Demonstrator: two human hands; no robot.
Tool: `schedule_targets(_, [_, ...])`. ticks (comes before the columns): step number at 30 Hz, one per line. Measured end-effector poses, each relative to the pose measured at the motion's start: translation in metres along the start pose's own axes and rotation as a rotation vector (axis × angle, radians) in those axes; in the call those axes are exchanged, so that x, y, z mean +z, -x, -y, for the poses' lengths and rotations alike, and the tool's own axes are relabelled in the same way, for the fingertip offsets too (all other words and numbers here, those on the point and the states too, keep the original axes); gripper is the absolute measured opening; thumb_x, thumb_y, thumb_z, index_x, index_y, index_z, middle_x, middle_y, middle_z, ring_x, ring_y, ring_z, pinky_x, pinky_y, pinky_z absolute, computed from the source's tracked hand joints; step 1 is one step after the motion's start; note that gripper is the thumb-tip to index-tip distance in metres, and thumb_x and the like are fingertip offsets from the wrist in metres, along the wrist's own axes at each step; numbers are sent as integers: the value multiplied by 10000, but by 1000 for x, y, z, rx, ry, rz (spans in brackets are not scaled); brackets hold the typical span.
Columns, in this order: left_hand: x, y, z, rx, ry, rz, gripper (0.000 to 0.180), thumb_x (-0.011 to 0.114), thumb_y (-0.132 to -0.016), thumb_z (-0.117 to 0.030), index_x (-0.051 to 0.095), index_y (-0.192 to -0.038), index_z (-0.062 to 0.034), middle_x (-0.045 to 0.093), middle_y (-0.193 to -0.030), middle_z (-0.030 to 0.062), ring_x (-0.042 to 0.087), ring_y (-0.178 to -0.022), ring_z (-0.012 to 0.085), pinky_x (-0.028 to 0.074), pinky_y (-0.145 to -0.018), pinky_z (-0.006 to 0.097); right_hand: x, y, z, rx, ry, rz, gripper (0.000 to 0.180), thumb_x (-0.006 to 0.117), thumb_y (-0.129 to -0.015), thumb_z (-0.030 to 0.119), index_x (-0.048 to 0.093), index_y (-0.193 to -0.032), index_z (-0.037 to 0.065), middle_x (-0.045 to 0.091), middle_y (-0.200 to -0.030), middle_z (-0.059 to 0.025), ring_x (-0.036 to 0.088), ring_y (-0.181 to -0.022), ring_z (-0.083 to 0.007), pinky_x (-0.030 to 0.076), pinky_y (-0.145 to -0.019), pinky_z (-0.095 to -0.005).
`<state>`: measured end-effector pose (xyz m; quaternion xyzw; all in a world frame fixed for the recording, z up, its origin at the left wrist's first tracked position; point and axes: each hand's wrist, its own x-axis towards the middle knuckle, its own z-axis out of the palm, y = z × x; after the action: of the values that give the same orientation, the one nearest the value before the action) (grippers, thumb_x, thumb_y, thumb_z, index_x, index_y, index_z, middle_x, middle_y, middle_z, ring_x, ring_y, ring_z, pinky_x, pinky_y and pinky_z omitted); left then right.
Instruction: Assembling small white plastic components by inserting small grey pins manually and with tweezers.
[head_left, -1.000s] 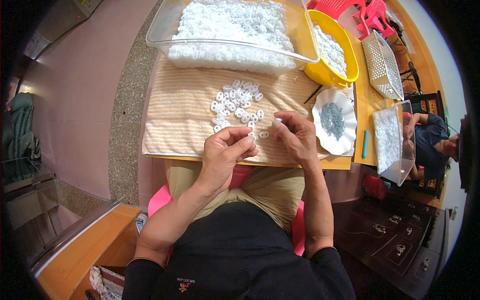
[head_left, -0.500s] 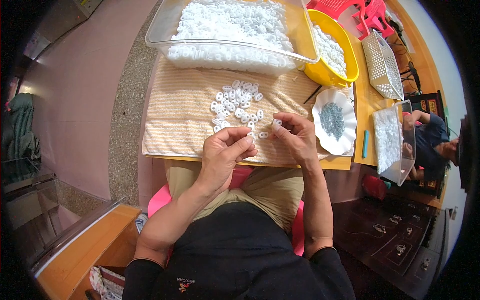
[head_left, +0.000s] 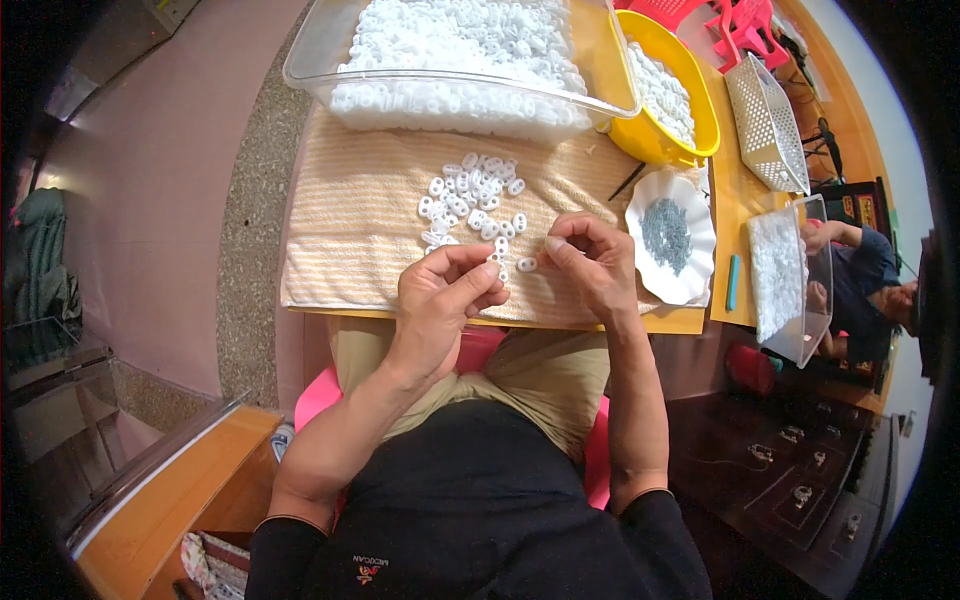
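My left hand (head_left: 447, 290) hovers over the near edge of a striped towel (head_left: 350, 220), its thumb and forefinger pinched together. Whatever sits between those fingertips is too small to name. To its right, my right hand (head_left: 592, 262) is also pinched, and its fingers hide what they hold, if anything. A loose white two-holed plastic piece (head_left: 527, 264) lies between the hands. Just beyond them is a spread pile of similar white pieces (head_left: 470, 190). Beside my right hand stands a white scalloped dish (head_left: 644, 278) with small grey metal-looking bits (head_left: 666, 236) in it.
A clear plastic bin (head_left: 300, 72) full of white pieces stands at the far side, next to a yellow basin (head_left: 706, 120). A thin black tool (head_left: 628, 180) lies near the dish. Further right are a perforated basket (head_left: 765, 125), a blue stick (head_left: 733, 282) and another person (head_left: 870, 265) at a clear box.
The white piece that showed at my right fingertips is no longer visible there. My left hand has shifted slightly left, and both hands remain pinched.
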<state>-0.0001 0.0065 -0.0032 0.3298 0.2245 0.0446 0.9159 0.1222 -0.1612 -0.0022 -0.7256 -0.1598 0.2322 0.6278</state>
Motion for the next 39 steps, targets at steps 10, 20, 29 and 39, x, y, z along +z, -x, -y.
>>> schedule_targets(10, [-2, -2, -4, 22, 15, -19, 171, 627, -871, -27, 601, -1038, -4, 637, -853, 66, 633, -754, 132, 564, -715, 276, 0, -3, 3, -86, 170, 15, 55, 623, -865, 27, 609, -900, -15, 613, -792, -14, 589, -697, -67, 465, -641, -205])
schedule_targets(20, [-2, -1, -5, 9, 15, -17, 183, 630, -868, -28, 592, -1045, 0, 636, -852, 71, 632, -751, 136, 560, -715, 275, 7, -7, 11, -355, 542, -93, 199, 627, -794, -35, 623, -990, -1, 609, -980, -79, 590, -790, -150, 469, -611, -253])
schedule_targets(29, [-2, -2, -5, 2, 8, -19, 189, 630, -870, -30, 584, -1050, 4, 637, -858, 75, 640, -755, 142, 566, -725, 275, 15, 15, 18, -263, 762, 98, 171, 656, -755, 15, 650, -924, 37, 617, -893, -100, 624, -776, -278, 488, -661, -347])
schedule_targets(39, [-2, -1, -2, -3, 12, -12, 169, 641, -864, -30, 607, -1026, 3, 637, -853, 63, 627, -748, 124, 563, -713, 271, 10, 15, 7, -383, 875, 126, 100, 677, -777, 82, 622, -855, 55, 623, -852, -88, 623, -784, -294, 487, -664, -372])
